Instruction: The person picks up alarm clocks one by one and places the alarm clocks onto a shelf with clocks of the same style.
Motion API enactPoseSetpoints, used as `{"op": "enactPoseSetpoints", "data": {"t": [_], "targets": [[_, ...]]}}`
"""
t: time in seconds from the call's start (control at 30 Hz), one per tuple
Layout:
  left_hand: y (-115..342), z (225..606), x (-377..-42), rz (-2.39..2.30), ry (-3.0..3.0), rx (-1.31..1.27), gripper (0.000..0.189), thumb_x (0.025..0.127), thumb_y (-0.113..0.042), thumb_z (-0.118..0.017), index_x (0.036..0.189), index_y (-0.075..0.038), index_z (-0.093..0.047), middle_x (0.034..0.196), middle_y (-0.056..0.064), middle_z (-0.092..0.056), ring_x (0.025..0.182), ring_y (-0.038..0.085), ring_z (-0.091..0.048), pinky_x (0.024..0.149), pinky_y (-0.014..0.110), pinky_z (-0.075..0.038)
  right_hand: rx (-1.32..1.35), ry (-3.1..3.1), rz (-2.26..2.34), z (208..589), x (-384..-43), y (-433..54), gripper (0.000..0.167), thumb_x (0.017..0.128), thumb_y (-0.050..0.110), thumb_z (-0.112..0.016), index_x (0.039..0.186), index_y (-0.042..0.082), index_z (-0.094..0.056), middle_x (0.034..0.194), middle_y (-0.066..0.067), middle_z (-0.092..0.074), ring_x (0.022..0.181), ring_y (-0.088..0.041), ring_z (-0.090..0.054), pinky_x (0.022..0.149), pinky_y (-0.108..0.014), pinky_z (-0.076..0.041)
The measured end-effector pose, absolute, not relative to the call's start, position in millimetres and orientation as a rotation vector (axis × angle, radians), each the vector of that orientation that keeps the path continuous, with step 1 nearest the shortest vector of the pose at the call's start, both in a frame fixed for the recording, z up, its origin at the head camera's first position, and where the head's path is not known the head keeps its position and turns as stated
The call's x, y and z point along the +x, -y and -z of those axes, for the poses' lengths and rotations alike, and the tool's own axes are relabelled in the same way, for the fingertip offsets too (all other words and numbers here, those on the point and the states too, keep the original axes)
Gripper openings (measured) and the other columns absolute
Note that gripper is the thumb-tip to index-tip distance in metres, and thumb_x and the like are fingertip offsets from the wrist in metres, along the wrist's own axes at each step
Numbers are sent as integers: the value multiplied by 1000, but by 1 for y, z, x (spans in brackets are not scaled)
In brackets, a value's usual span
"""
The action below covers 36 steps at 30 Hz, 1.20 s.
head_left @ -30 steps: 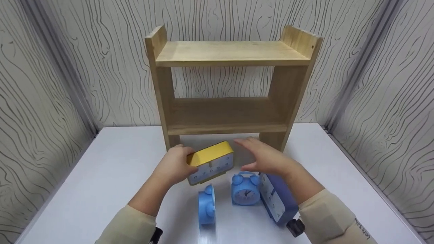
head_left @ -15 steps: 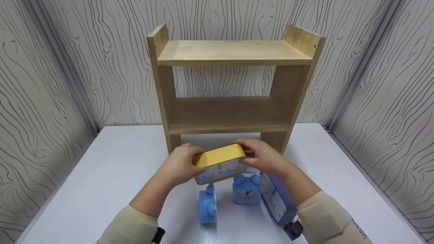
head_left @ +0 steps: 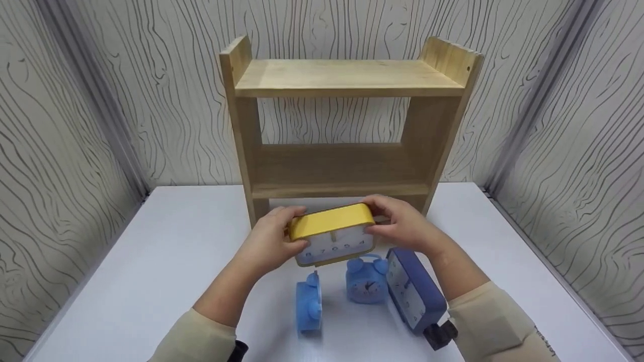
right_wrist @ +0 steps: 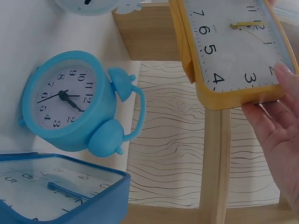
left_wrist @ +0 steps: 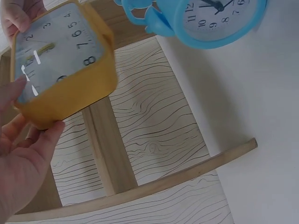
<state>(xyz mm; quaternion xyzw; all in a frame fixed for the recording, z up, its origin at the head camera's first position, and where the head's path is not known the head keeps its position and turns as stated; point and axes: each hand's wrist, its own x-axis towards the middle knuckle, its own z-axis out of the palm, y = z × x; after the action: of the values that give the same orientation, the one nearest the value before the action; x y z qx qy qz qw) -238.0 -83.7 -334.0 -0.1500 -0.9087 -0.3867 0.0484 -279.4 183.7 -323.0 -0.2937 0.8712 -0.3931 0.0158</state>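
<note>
A yellow rectangular clock (head_left: 332, 221) with a white dial is held in the air between both hands, in front of the wooden shelf. It tilts a little, its right end higher in the head view. My left hand (head_left: 271, 239) grips its left end, thumb on the dial side. At the other end my right hand (head_left: 402, 221) holds the corner, its thumb on the front too, plain in the right wrist view. Below stand a light blue twin-bell alarm clock (head_left: 366, 281) facing me, and a second blue alarm clock (head_left: 308, 304) turned sideways.
A dark blue rectangular clock (head_left: 415, 291) stands at an angle by the right forearm, close to the twin-bell clock. Behind the hands rises the two-tier wooden shelf (head_left: 347, 191) on the white table (head_left: 191, 241). Patterned wall panels (head_left: 332, 120) surround it.
My right hand, free one second ago, has closed on the yellow clock's right end. The clock has moved right, and since half a second ago slightly upward, with both hands.
</note>
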Motion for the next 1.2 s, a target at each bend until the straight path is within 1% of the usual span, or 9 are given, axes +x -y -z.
{"op": "enactPoseSetpoints", "data": {"t": [0.13,0.23,0.33,0.43,0.57,0.7,0.93,1.07,1.2], "targets": [[86,341,-240,1390,2666,-490,71,77,-13,-73,138,-19,-38,121,4,-50,110,21,-54,89,35,-48,-897,-2636,1338,318,-280,-189,42,82,18,-68,121,15,-52,112,-3,-57,104,-20,-54,92,-38,-46],[87,346,-241,1536,2590,-501,73,77,-12,-73,138,-23,-35,119,3,-52,110,22,-55,89,35,-48,-879,-2600,1414,314,-280,-193,43,82,18,-68,121,14,-51,113,-4,-57,104,-21,-54,91,-37,-47],[88,350,-241,1635,2541,-496,68,77,-13,-73,135,-26,-38,115,2,-54,108,20,-56,90,34,-47,-851,-2587,1461,311,-280,-197,44,81,18,-69,121,15,-51,113,-3,-57,103,-22,-54,91,-35,-47],[88,353,-241,1670,2521,-483,58,78,-16,-72,128,-25,-45,111,1,-55,107,19,-57,89,33,-47,-821,-2577,1482,311,-280,-199,44,81,19,-69,121,16,-51,113,-2,-57,103,-21,-55,91,-34,-47],[88,356,-241,1671,2537,-453,46,78,-19,-73,119,-22,-51,107,-1,-58,105,18,-58,86,34,-49,-824,-2554,1490,312,-279,-200,43,82,18,-68,121,14,-51,114,-4,-57,103,-22,-55,92,-36,-46],[87,358,-240,1668,2550,-427,45,78,-21,-73,117,-22,-53,105,-2,-59,102,17,-59,84,33,-51,-810,-2534,1493,314,-279,-200,43,81,17,-69,120,13,-51,114,-5,-57,103,-23,-55,92,-38,-46],[84,360,-242,1733,2506,-361,46,76,-20,-75,117,-21,-54,104,-1,-59,100,17,-60,83,33,-51,-760,-2537,1507,317,-282,-200,46,79,22,-71,121,18,-52,114,-2,-58,102,-22,-57,91,-37,-46],[83,358,-244,1736,2491,-355,46,75,-19,-75,116,-21,-54,104,-1,-60,100,16,-60,82,32,-51,-748,-2547,1525,316,-283,-200,49,80,21,-70,125,18,-51,116,-2,-58,104,-21,-57,91,-36,-46],[83,355,-246,1701,2479,-349,46,75,-18,-75,115,-20,-54,104,-2,-60,100,14,-60,83,30,-51,-754,-2540,1563,315,-283,-198,54,82,16,-68,131,15,-46,123,-4,-54,110,-21,-54,92,-33,-45]]}}
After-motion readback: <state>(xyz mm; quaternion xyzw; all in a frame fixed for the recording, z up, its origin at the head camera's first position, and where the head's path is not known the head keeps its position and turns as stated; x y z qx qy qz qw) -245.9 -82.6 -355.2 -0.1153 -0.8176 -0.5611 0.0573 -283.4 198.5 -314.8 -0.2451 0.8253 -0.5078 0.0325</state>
